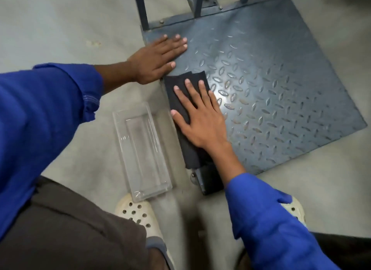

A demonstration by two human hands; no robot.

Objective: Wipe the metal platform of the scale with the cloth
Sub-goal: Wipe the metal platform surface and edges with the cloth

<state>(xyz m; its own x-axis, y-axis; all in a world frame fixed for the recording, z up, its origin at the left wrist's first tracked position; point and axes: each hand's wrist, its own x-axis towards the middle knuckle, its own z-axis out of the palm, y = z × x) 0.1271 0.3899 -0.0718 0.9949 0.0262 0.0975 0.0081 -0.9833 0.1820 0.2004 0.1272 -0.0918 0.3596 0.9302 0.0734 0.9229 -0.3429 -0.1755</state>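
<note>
Right hand (198, 119) lies flat on the black cloth (191, 153), fingers straight and slightly spread, palm down. It grips nothing; it just presses the folded cloth onto the metal platform (271, 78). A flat palm spreads the load, so more cloth stays in contact over the raised diamond tread. The cloth sits at the platform's near-left edge and runs along that side, its lower end hanging past the corner over the dark scale foot (208, 181). Left hand (158, 58) is also flat with fingers together and extended, resting on the far-left corner of the platform just beside the cloth. It holds nothing and likely braces the body or steadies the plate against the wiping push. The upright posts (197, 4) stand at the platform's far edge, well apart from both hands. Most of the tread plate to the right is uncovered, with glare in the middle, so the wipe is judged to be early or mid-pass, with most of the surface left to cover. A clear plastic tray (142, 149) sits on the grey floor (60, 28) just beside the platform's left edge and near the white perforated shoe (136, 211), probably parked within reach. It looks empty, though through clear walls a thin film of liquid cannot be ruled out. A second shoe (295, 209) shows partly behind the right sleeve.
</note>
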